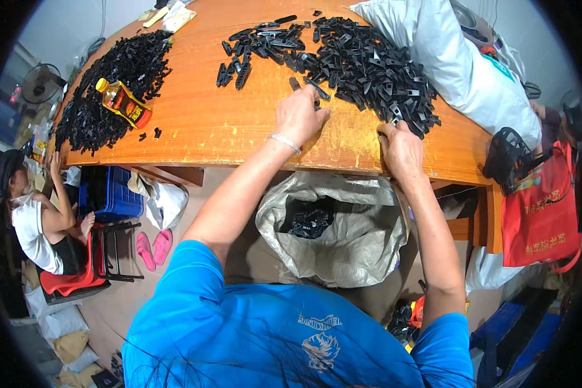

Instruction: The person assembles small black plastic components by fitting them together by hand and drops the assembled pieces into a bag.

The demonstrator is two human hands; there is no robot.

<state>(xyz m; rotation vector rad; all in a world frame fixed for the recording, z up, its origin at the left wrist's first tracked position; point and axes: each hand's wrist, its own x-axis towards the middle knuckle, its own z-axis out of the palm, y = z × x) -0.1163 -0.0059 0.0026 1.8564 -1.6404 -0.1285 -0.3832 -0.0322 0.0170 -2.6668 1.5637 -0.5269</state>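
My left hand (299, 118), with a pale bracelet at the wrist, is closed over the orange wooden table. Its fingers are curled round a small black plastic part (317, 90), partly hidden by the hand. To its right, my right hand (403, 151) reaches the near edge of a heap of black plastic parts (368, 61). Thumb and finger pinch one dark plastic part (396, 118) there. Left of the heap lie several longer, ridged black pieces (242, 71), apart from both hands.
Below the table edge, an open woven sack (330, 262) holds a dark bundle. At left, a yellow-capped bottle (126, 103) lies on another black heap (136, 58); a seated person (42, 220) works beside it. A white sack (459, 71) and red bag (540, 213) are at right.
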